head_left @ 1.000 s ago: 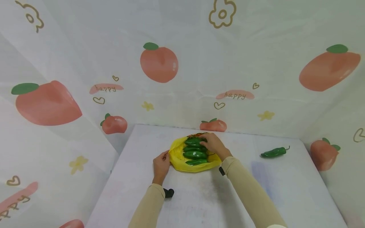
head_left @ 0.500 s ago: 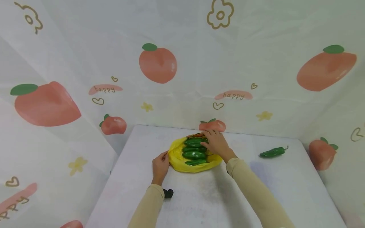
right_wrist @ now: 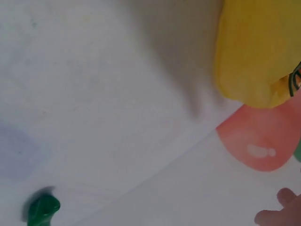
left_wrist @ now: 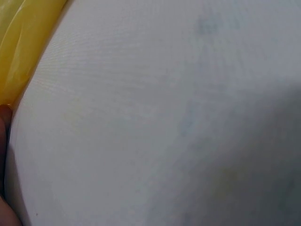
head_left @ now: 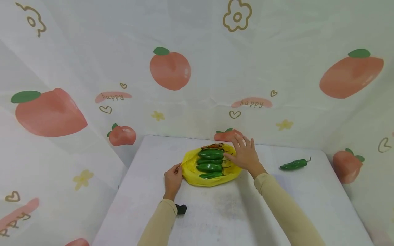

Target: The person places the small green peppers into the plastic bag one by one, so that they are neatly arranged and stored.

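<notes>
A yellow plastic bag (head_left: 192, 178) lies on the table with its mouth spread wide. Several green peppers (head_left: 210, 167) sit inside in a row, stems to the right. My left hand (head_left: 173, 181) pinches the bag's left rim between thumb and fingers; the left wrist view catches only a bit of the yellow bag (left_wrist: 23, 42) and fingertips (left_wrist: 4, 115). Above the bag's right edge is my right hand (head_left: 246, 155), fingers spread and holding nothing; whether it touches the rim I cannot tell. Part of that hand's fingers (right_wrist: 281, 217) appears in the right wrist view.
One more green pepper (head_left: 293, 165) lies on the white table (head_left: 215, 218) to the right, its stem end (right_wrist: 44, 206) visible in the right wrist view. A fruit-printed cloth wall (head_left: 200, 112) rises behind the table and along both sides.
My right hand has lifted from over the top pepper and drawn rightward, its fingers spreading and uncovering the pepper stems. The left hand stays at the bag's rim.
</notes>
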`<act>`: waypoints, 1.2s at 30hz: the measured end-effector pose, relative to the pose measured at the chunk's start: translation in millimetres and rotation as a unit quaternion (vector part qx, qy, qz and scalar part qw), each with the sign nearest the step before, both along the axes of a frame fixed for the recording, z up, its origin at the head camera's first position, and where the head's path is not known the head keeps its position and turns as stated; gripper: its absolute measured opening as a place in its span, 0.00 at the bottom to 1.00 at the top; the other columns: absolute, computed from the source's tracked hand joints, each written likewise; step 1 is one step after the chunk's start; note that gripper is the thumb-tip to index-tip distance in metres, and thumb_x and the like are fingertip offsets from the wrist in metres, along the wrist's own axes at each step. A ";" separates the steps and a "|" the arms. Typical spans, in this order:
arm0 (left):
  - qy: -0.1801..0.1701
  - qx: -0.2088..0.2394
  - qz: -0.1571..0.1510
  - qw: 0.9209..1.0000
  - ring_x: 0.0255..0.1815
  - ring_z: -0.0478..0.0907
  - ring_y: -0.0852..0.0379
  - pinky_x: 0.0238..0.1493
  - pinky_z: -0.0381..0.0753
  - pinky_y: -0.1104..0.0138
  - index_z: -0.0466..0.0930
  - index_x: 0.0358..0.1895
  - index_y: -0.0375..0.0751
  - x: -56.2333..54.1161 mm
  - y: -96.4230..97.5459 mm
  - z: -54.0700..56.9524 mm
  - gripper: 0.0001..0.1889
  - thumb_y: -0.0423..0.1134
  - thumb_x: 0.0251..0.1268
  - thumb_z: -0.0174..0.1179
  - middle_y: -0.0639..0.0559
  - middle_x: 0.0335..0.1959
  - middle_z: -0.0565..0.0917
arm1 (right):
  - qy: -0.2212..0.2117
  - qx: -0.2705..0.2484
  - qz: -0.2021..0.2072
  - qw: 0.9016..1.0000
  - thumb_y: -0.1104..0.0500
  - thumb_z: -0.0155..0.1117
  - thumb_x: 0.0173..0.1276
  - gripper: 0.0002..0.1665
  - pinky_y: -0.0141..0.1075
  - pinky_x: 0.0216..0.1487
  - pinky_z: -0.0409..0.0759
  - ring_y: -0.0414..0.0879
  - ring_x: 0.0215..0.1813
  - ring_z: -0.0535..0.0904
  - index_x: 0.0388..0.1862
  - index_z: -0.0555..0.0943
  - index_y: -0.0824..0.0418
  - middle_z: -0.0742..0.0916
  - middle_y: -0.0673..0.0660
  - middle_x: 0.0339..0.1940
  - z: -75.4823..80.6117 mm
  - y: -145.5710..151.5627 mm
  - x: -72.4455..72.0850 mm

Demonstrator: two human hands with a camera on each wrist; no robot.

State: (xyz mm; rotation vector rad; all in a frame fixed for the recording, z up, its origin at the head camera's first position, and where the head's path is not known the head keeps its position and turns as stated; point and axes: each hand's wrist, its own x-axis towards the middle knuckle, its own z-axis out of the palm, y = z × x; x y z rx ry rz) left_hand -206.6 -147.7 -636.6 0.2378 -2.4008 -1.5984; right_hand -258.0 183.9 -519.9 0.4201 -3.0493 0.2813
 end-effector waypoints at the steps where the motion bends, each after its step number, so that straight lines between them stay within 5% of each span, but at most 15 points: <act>1: 0.000 -0.001 -0.001 1.000 0.27 0.82 0.60 0.28 0.82 0.74 0.88 0.55 0.43 -0.1 0.0 0.2 0.14 0.43 0.76 0.58 0.47 0.37 0.91 | -0.003 0.000 -0.005 1.000 0.26 0.52 0.70 0.54 0.71 0.80 0.40 0.68 0.83 0.50 0.84 0.54 0.54 0.58 0.59 0.85 -0.6 2.8 1.1; 12: 0.001 0.002 -0.006 1.000 0.26 0.82 0.59 0.27 0.83 0.73 0.88 0.54 0.42 -1.3 -2.6 -2.1 0.15 0.43 0.76 0.58 0.47 0.36 0.91 | -0.015 -0.020 -0.036 0.999 0.26 0.53 0.69 0.56 0.73 0.79 0.33 0.72 0.84 0.40 0.85 0.50 0.53 0.52 0.64 0.86 -10.6 36.9 12.0; 36: -0.011 -0.007 0.002 1.000 0.28 0.81 0.60 0.28 0.83 0.74 0.88 0.55 0.44 -0.4 0.9 2.1 0.14 0.42 0.76 0.57 0.47 0.39 0.91 | -0.022 -0.007 -0.079 0.997 0.25 0.53 0.69 0.56 0.78 0.74 0.38 0.77 0.80 0.46 0.83 0.55 0.59 0.54 0.73 0.82 -25.0 98.3 31.0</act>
